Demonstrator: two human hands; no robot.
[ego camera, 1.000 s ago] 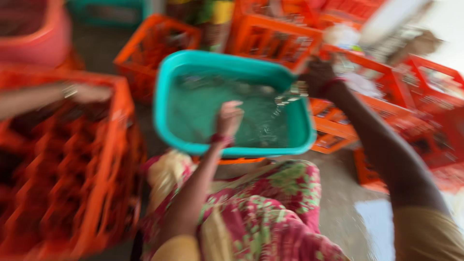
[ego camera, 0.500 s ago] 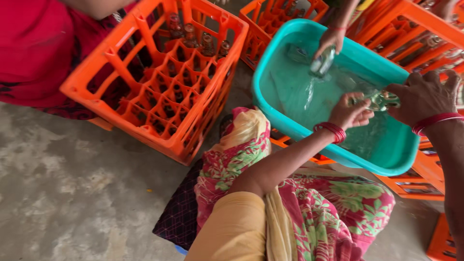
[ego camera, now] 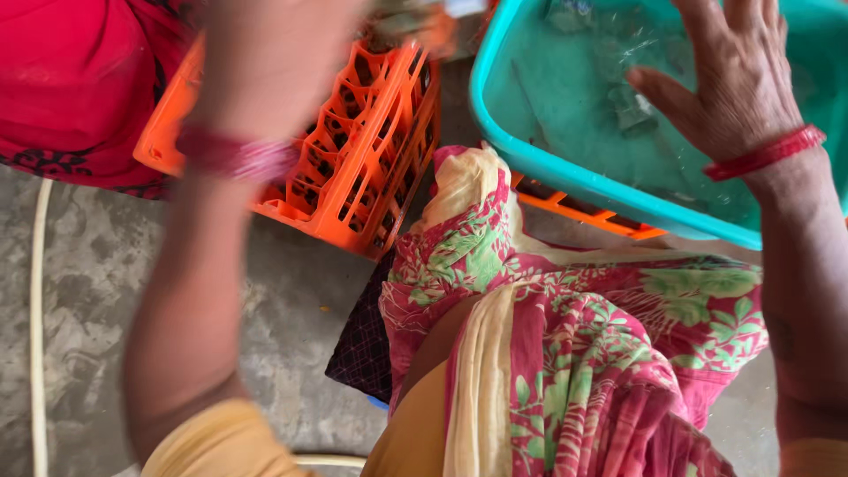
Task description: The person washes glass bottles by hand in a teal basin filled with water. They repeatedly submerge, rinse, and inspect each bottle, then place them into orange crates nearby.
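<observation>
My right hand [ego camera: 738, 84] hovers over a teal plastic tub [ego camera: 565, 177] of water, fingers spread, holding nothing. A glass bottle [ego camera: 632, 106] lies under the water just left of that hand. My left hand [ego camera: 265, 62] is raised over an orange bottle crate [ego camera: 353, 168] and is heavily blurred. A blurred object [ego camera: 415, 19] shows at its fingertips, but I cannot tell whether the hand grips it. Both wrists carry red bangles.
A person in red clothing [ego camera: 79, 79] sits at the top left behind the crate. Another orange crate [ego camera: 583, 212] lies under the tub. A white hose [ego camera: 37, 336] runs along the concrete floor at left. Pink floral cloth [ego camera: 601, 336] covers my lap.
My left hand has left the tub and swung left and up over the orange crate. My right hand has let go of the bottle it held and spread open. The view has moved closer.
</observation>
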